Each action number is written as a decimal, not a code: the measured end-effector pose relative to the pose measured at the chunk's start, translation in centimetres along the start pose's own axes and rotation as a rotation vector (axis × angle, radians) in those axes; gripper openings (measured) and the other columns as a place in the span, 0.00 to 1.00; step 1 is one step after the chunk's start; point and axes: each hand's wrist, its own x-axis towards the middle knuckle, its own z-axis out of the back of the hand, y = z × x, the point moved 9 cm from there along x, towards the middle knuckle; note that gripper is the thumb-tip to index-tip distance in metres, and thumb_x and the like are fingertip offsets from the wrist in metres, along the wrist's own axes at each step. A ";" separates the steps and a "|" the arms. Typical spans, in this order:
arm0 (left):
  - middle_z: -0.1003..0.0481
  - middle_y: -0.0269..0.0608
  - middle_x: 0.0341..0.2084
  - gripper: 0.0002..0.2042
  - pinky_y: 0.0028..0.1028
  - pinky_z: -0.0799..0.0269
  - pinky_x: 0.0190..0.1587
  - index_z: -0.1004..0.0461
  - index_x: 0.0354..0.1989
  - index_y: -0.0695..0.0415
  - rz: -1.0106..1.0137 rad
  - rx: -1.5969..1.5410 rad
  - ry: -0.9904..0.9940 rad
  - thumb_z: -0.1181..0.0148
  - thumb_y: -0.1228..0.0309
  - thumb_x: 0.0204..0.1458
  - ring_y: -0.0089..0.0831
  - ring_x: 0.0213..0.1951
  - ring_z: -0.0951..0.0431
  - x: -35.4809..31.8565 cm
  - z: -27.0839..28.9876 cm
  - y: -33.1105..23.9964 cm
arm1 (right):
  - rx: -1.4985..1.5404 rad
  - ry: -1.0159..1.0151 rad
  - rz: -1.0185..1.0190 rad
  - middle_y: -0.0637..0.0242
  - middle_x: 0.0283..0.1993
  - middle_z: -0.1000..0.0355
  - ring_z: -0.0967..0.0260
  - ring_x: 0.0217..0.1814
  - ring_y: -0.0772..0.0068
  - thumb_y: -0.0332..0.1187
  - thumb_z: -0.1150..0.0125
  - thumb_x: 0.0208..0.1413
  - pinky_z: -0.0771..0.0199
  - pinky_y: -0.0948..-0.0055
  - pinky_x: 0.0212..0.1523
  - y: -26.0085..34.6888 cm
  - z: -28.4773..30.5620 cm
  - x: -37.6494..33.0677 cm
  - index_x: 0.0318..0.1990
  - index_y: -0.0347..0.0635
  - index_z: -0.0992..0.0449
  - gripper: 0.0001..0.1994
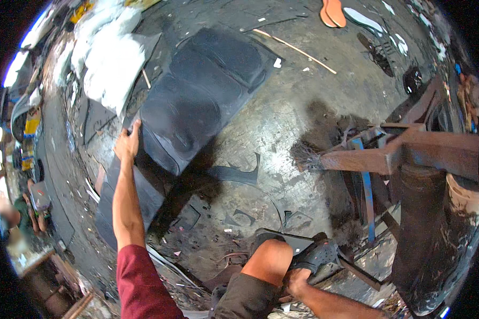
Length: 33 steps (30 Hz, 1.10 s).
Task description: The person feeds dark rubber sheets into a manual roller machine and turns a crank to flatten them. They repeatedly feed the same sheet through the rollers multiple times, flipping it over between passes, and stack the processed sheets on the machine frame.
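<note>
Out ahead and to the left, my left hand point(126, 141) grips the near left edge of a large black sheet point(181, 109), with the thumb on top. The sheet looks like rubber or foam and has rounded outlines marked in its surface. It casts a dark shadow along its near right side. Another dark sheet point(135, 196) lies beneath my left forearm. My right hand point(297, 280) is low, beside my bent knee and next to a black clog point(322, 258). Its fingers are mostly hidden, so whether it holds anything does not show.
A rusty metal stand point(372, 159) with a blue bar point(367, 196) is on the right. White bags point(112, 64) are piled at the far left. A thin stick point(295, 50), orange soles point(332, 13) and black scraps point(239, 170) lie on the floor. Another person point(24, 215) sits at the left edge.
</note>
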 end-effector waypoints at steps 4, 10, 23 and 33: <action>0.24 0.63 0.50 0.45 0.54 0.46 0.65 0.24 0.52 0.64 -0.071 -0.054 0.099 0.52 0.27 0.49 0.56 0.57 0.27 -6.0 -0.5 -3.9 | 0.023 0.012 -0.079 0.57 0.42 0.23 0.26 0.41 0.62 0.33 0.34 0.46 0.28 0.64 0.44 -1.7 0.2 0.7 0.44 0.41 0.22 0.16; 0.24 0.50 0.51 0.39 0.46 0.42 0.62 0.25 0.54 0.55 -0.253 -0.146 -0.107 0.45 0.30 0.48 0.45 0.56 0.28 -17.9 -1.1 -7.0 | 0.150 0.040 -0.228 0.54 0.50 0.22 0.24 0.50 0.61 0.28 0.33 0.45 0.25 0.66 0.52 -4.5 0.0 1.8 0.52 0.38 0.22 0.23; 0.21 0.55 0.34 0.34 0.43 0.27 0.44 0.28 0.44 0.64 -0.658 -0.475 0.020 0.20 0.52 0.36 0.50 0.39 0.20 -27.0 14.7 -0.2 | 0.071 -0.158 0.001 0.65 0.37 0.21 0.25 0.39 0.58 0.38 0.32 0.50 0.31 0.59 0.39 3.9 5.2 3.3 0.43 0.49 0.21 0.13; 0.23 0.37 0.24 0.14 0.28 0.30 0.35 0.24 0.31 0.65 -0.804 -0.753 0.262 0.26 0.69 0.44 0.25 0.27 0.27 -35.4 28.1 -2.0 | 0.043 -0.243 -0.026 0.71 0.27 0.30 0.29 0.32 0.65 0.40 0.37 0.57 0.36 0.64 0.34 5.7 7.4 3.9 0.27 0.50 0.30 0.11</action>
